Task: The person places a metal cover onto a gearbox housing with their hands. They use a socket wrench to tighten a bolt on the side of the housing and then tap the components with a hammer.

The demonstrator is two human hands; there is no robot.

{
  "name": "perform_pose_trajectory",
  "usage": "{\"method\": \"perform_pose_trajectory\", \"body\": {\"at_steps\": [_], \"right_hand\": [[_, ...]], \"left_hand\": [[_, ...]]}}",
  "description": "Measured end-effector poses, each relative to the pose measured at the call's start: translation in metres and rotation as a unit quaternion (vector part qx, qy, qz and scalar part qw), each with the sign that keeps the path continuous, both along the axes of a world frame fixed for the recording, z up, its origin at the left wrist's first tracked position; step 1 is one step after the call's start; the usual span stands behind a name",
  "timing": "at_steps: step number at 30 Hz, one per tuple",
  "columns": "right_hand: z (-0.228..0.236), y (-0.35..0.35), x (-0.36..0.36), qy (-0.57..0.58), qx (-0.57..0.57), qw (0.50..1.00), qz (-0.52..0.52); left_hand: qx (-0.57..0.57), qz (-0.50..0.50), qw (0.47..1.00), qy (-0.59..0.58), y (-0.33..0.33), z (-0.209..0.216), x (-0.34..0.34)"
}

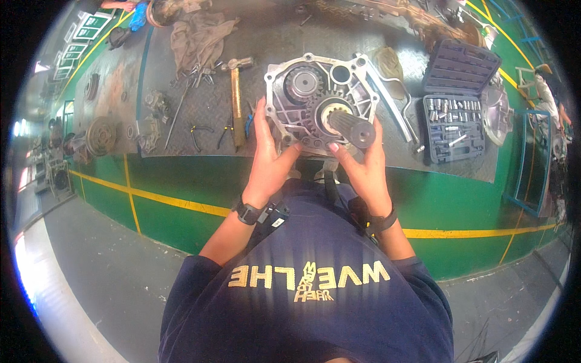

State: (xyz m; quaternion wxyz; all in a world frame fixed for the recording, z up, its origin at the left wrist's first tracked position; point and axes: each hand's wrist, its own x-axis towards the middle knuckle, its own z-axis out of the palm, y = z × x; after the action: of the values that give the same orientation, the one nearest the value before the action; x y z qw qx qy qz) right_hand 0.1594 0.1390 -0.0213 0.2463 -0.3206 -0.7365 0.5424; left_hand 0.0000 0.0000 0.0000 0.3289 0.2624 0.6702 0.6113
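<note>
The housing [287,116] sits between the two hands, just above the near edge of the bench [209,112], with its open face turned up toward the head camera. The left hand [271,156] is clamped on its left side, fingers running up along the outer wall and thumb at the lower rim. The right hand [364,168] grips the right side in the same way, its thumb also at the lower rim. The thumb tips are near each other but apart, both below the gears [318,115]. Whether the bench bears any of the weight, I cannot tell.

The splined shaft [350,127] stands out of the housing toward the camera and lies nearer the right hand, just above its thumb. A round hole [341,75] opens at the upper right.

To the left of the left hand lie a hammer [236,97], head away from the person, and two pliers [197,137]. A crumpled cloth [203,39] lies farther back. Beyond the right hand are a metal bar [392,100] and an open socket case [428,142], its lid [463,65] tipped back.
</note>
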Motion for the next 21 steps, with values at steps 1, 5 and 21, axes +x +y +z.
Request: {"method": "perform_pose_trajectory", "body": {"at_steps": [1,5,21], "right_hand": [[-0.0002,-0.0003,0.0004,-0.001,0.001,1.000,-0.002],[-0.0003,-0.0012,-0.0024,0.002,-0.002,1.000,-0.001],[0.0034,-0.0009,0.0018,0.017,-0.060,0.998,-0.018]], "left_hand": [[-0.001,-0.001,1.000,0.001,-0.0005,-0.0002,-0.0003],[0.013,-0.004,1.000,0.026,-0.0055,-0.0080,-0.0040],[-0.006,0.009,0.998,0.067,-0.0030,-0.0056,0.0042]]}}
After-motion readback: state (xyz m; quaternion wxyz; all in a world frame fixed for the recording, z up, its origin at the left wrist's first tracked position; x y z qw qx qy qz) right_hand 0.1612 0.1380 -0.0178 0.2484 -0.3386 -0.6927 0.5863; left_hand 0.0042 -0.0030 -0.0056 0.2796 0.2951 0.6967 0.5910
